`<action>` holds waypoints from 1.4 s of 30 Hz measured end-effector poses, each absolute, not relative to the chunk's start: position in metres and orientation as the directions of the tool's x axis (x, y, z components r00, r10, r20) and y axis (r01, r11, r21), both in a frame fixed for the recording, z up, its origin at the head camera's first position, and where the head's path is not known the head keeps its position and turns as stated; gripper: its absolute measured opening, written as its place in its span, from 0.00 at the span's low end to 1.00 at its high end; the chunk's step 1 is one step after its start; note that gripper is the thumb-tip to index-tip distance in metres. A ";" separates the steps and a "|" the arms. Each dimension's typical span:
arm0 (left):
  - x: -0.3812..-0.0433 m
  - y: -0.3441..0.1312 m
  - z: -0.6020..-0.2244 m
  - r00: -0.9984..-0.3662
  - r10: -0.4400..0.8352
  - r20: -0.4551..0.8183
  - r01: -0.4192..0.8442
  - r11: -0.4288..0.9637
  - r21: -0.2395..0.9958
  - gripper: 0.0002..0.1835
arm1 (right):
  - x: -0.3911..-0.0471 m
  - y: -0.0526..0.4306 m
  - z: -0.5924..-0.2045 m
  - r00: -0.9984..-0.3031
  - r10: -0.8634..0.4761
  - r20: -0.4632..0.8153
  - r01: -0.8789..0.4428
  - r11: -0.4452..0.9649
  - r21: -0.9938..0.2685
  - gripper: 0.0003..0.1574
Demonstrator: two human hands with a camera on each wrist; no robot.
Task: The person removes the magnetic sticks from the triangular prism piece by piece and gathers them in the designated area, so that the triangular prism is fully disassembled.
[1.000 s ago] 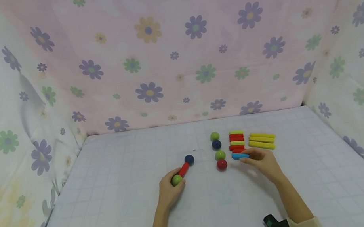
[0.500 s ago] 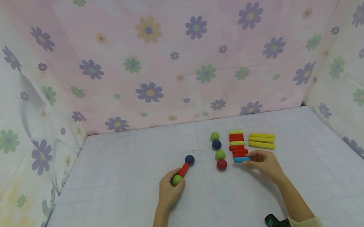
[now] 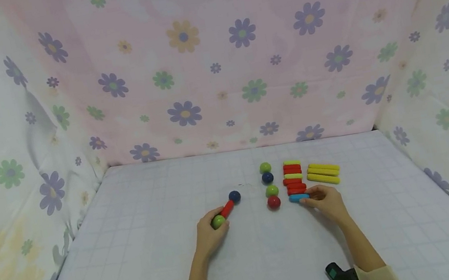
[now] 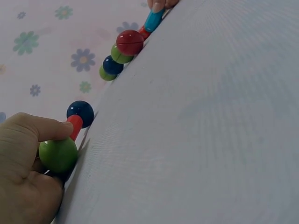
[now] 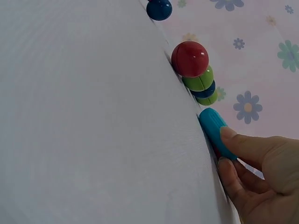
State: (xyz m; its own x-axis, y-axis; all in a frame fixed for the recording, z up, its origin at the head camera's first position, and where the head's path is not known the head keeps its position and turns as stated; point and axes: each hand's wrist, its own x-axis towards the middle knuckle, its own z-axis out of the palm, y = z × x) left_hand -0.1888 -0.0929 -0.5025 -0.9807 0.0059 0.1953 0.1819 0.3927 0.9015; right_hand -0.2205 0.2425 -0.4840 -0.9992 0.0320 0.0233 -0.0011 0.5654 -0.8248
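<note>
My left hand [image 3: 210, 234] grips a green ball [image 4: 59, 155] that sits at the near end of a short red stick [image 3: 227, 208]. A dark blue ball [image 3: 234, 196] is at the stick's far end. My right hand [image 3: 327, 202] pinches a short blue stick [image 5: 217, 132] between thumb and fingers. It lies at the near end of a column of short red sticks [image 3: 296, 186] and pale yellow-green sticks [image 3: 293, 176]. Left of that column stands a row of balls, with a red ball [image 3: 273, 202] nearest me and a green ball [image 3: 271, 190] behind it.
Several longer yellow sticks [image 3: 323, 174] lie side by side right of the column. Another dark blue ball [image 3: 267, 177] and a green ball [image 3: 265, 167] are at the row's far end. The white table [image 3: 136, 254] meets a flowered cloth [image 3: 224, 85] at its back edge.
My right hand has brought the blue stick slightly toward me, from overlapping the red sticks to alongside the column's nearest one. My left hand holds still on the green ball.
</note>
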 end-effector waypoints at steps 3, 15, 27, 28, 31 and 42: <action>-0.189 -0.092 -0.502 -0.982 -0.001 0.190 0.175 0.393 0.903 0.21 | -0.222 0.241 -0.485 -0.998 0.044 0.041 -0.006 0.602 -0.798 0.20; -0.190 -0.090 -0.503 -0.982 -0.004 0.188 0.171 0.392 0.904 0.17 | -0.222 0.235 -0.482 -0.993 0.093 0.078 -0.001 0.636 -0.772 0.23; -0.190 -0.090 -0.500 -0.986 0.018 0.163 0.157 0.389 0.908 0.11 | -0.212 0.180 -0.460 -0.974 -0.084 0.211 -0.227 0.442 -0.868 0.20; -0.190 -0.090 -0.500 -0.986 0.018 0.166 0.160 0.383 0.910 0.11 | -0.211 0.175 -0.460 -0.971 -0.111 0.212 -0.239 0.421 -0.875 0.20; -0.191 -0.091 -0.501 -0.983 0.035 0.180 0.180 0.386 0.905 0.11 | -0.211 0.157 -0.459 -0.963 -0.166 0.214 -0.263 0.386 -0.884 0.21; -0.191 -0.093 -0.501 -0.978 0.051 0.202 0.206 0.379 0.902 0.11 | -0.214 0.109 -0.471 -0.927 -0.293 0.235 -0.340 0.388 -0.856 0.27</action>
State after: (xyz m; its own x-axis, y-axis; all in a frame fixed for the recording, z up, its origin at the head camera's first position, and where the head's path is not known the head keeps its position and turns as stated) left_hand -0.1907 -0.0931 -0.5007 -0.9781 0.0509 0.2019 0.2059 0.3794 0.9020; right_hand -0.2139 0.1095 -0.4707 -0.9267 -0.2930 0.2355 -0.3404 0.3882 -0.8564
